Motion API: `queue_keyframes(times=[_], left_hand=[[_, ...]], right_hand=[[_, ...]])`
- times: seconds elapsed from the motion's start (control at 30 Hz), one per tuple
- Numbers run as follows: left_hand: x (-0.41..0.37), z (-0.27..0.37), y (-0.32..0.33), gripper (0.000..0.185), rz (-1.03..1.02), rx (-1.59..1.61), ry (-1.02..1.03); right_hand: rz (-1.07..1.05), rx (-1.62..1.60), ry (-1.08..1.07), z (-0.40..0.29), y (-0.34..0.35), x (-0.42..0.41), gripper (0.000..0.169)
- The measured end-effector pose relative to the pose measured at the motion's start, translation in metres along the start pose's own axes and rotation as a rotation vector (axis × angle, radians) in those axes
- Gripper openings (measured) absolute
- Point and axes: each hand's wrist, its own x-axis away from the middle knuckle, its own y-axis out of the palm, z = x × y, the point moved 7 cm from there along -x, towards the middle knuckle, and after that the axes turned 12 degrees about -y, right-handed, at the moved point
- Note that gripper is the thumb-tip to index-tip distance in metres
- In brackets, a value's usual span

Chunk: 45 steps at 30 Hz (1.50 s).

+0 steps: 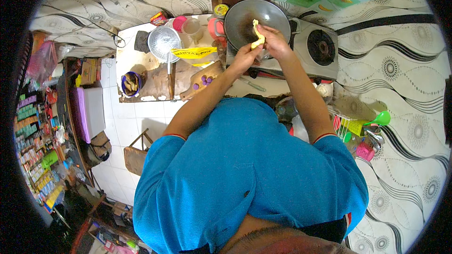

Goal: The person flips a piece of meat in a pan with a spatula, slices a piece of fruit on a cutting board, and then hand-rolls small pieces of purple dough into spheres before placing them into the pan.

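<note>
My left hand point(243, 60) and my right hand point(277, 42) both grip a narrow, twisted yellow strip point(260, 37), whose material I cannot make out. They hold it above the near part of a large dark metal wok point(240, 17). The wok sits on the left side of a gas stove point(300, 60), its inside stained brown. Something clear, perhaps plastic, shows just below my hands. Left of my forearm, several small purple pieces point(204, 80) lie on a wooden cutting board point(192, 93). A knife point(254, 84) with a pale green handle rests before the stove.
A perforated metal skimmer point(164, 42) and a yellow-printed plastic pouch point(194, 53) lie on the worn table point(152, 77). Nearby stand a clear plastic container point(192, 30) and a blue-rimmed bowl point(131, 84). A second burner point(321, 47) is at right. A wooden stool point(136, 157) stands behind left.
</note>
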Motion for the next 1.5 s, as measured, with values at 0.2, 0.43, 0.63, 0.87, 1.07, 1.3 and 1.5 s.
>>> queue_keyframes(times=[0.2, 0.43, 0.63, 0.87, 1.07, 1.3, 1.5], left_hand=[[0.031, 0.043, -0.009, 0.040, 0.421, -0.607, 0.214], [0.042, 0.062, 0.003, 0.035, 0.415, -0.904, 0.299], [0.048, 0.061, 0.020, 0.037, 0.391, -1.117, 0.223], [0.038, 0.062, 0.033, 0.034, 0.405, -1.221, 0.262], [0.033, 0.063, 0.040, 0.033, 0.406, -1.256, 0.305], [0.021, 0.058, 0.038, 0.028, 0.425, -1.270, 0.296], [0.007, 0.054, 0.036, 0.028, 0.414, -1.262, 0.263]], right_hand=[[0.134, -0.022, -0.081, 0.009, -0.004, 0.022, 0.030], [0.194, 0.225, -0.264, 0.002, 0.001, 0.039, 0.024], [0.250, 0.078, -0.248, 0.007, -0.008, 0.030, 0.019], [0.257, 0.154, -0.221, -0.007, -0.017, 0.018, 0.018], [0.265, 0.212, -0.108, -0.009, -0.025, 0.007, 0.018], [0.327, 0.271, -0.116, -0.007, -0.023, -0.009, 0.020], [0.235, 0.468, -0.221, 0.003, -0.039, -0.033, 0.019]])
